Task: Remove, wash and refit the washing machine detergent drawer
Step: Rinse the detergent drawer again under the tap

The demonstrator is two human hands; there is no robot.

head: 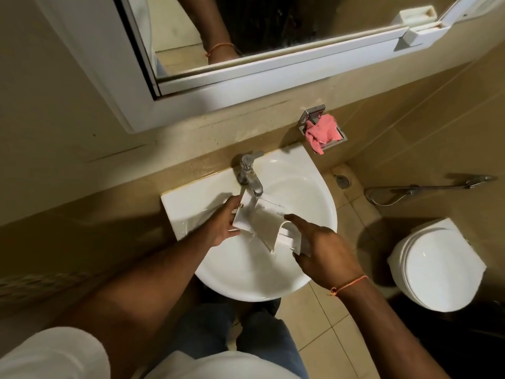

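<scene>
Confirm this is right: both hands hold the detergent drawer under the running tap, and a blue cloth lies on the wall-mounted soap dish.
One detail is wrong: the cloth on the soap dish is pink, not blue, as the head view shows. The left hand and right hand do hold the detergent drawer under the running tap.

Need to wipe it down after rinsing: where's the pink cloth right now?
In the head view, the pink cloth lies on a chrome wall holder, up and right of the tap, beyond the basin's far right rim.

The person wore a white short-sleeved shirt [218, 365] and blue jeans [259, 337]. A thin orange thread bracelet [348, 285] circled the wrist just behind the right grip [322, 250]; both forearms were bare.
</scene>
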